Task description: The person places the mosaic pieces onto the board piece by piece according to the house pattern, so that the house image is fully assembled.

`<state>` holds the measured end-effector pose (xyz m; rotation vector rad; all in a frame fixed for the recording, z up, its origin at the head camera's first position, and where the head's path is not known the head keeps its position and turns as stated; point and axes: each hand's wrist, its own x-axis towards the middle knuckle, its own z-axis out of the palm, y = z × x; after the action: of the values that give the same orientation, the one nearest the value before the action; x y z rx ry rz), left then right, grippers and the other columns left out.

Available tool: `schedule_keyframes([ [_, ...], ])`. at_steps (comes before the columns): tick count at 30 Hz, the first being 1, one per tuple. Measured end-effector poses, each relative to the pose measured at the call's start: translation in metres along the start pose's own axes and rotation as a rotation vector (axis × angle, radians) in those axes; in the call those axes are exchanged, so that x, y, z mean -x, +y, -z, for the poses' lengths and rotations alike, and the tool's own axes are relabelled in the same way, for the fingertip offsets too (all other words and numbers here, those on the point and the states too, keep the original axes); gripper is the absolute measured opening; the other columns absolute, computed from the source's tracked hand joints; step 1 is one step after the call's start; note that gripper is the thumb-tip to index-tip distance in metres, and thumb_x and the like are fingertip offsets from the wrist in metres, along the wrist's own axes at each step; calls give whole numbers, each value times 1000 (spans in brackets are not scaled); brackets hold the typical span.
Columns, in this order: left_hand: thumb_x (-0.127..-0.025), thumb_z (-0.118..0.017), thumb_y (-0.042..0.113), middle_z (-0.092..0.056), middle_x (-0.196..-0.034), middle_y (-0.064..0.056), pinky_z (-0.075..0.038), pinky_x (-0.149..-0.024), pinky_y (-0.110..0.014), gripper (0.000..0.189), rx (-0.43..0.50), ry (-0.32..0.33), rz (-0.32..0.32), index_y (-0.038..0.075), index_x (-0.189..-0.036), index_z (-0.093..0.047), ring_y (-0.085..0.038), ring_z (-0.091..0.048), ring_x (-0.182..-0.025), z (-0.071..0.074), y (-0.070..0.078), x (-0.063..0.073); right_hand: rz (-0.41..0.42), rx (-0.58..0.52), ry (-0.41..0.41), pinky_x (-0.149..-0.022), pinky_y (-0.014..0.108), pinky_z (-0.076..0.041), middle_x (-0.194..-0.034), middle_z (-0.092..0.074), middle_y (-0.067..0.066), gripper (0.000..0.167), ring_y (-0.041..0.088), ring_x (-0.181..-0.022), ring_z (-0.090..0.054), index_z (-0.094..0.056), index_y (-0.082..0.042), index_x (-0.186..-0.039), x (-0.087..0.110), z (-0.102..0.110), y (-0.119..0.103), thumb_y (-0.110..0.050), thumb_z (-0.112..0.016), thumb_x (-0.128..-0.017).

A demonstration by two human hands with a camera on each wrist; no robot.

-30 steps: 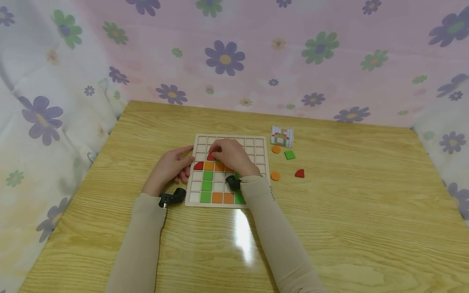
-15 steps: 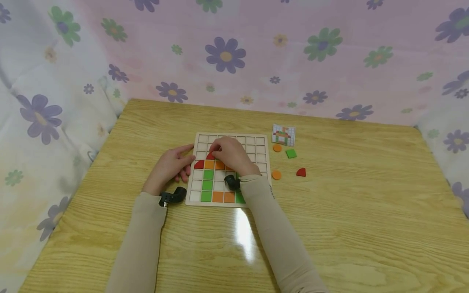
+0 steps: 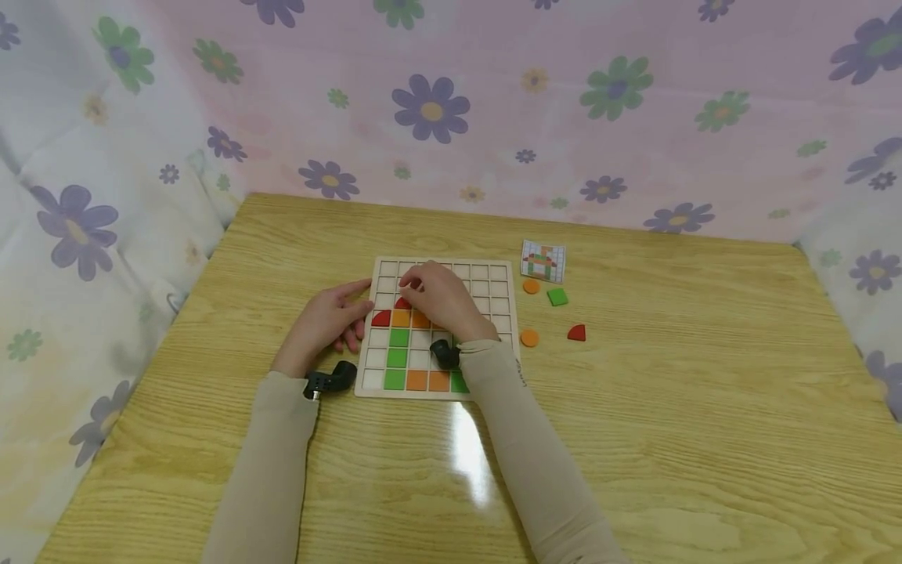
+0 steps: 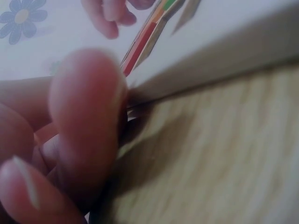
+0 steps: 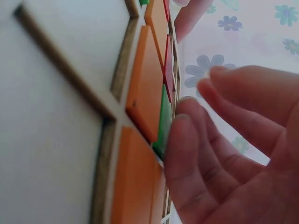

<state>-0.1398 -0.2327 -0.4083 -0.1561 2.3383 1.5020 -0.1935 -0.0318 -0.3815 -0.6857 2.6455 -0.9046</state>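
My left hand (image 3: 324, 321) rests at the left edge of a wooden grid board (image 3: 416, 395), fingers relaxed and touching its rim. Over the board's upper middle is my right hand (image 3: 442, 301), thumb and fingers loosely bent and holding nothing. Just below its fingertips a red quarter-circle tile (image 3: 402, 303) lies in a cell; another red quarter-circle tile (image 3: 381, 319) is one row lower, farther left. In the right wrist view, the fingers are beside a green tile (image 5: 162, 123) and orange tiles (image 5: 145, 88). My right hand hides part of the grid.
Right of the board lie a small pattern card (image 3: 543, 262), two orange round tiles (image 3: 530, 338), a green square tile (image 3: 557, 297) and a red quarter-circle tile (image 3: 576, 333). A flowered cloth (image 3: 493, 117) hangs behind the table.
My right fingertips have let go of the red quarter-circle tile and lifted slightly up and away. It stays in its cell. The left hand keeps its place.
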Motion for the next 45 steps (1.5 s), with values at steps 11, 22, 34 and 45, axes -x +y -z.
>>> schedule_keyframes([
  [11, -88, -53, 40, -58, -66, -16, -44, -40, -33, 51, 11, -2, -6, 32, -136, -36, -30, -58, -50, -1, 0, -1, -3, -101, 38, -73, 28, -42, -95, -53, -7, 24, 10, -83, -50, -63, -18, -108, 10, 11, 7, -30, -53, -90],
  [22, -89, -54, 38, -57, -66, -16, -42, -38, -30, 51, 65, -6, -28, 30, -136, -37, -26, -57, -47, -1, -3, 0, -71, -119, 71, -67, 30, -43, -92, -55, -9, 24, 12, -79, -50, -62, -20, -106, 37, 29, 26, -35, -51, -90],
  [34, -89, -52, 40, -58, -67, -16, -43, -40, -31, 54, 23, -24, -14, 30, -138, -34, -28, -58, -50, 0, 1, 0, -167, -91, 67, -68, 30, -43, -88, -57, -7, 22, 15, -78, -50, -62, -20, -105, 74, 42, 41, -33, -54, -89],
  [45, -88, -53, 39, -57, -67, -16, -43, -41, -33, 52, 23, -5, 8, 33, -137, -35, -30, -58, -51, 0, -1, 1, -201, -93, 71, -68, 30, -43, -91, -56, -5, 22, 16, -79, -51, -61, -21, -105, 96, 46, 59, -34, -52, -90],
])
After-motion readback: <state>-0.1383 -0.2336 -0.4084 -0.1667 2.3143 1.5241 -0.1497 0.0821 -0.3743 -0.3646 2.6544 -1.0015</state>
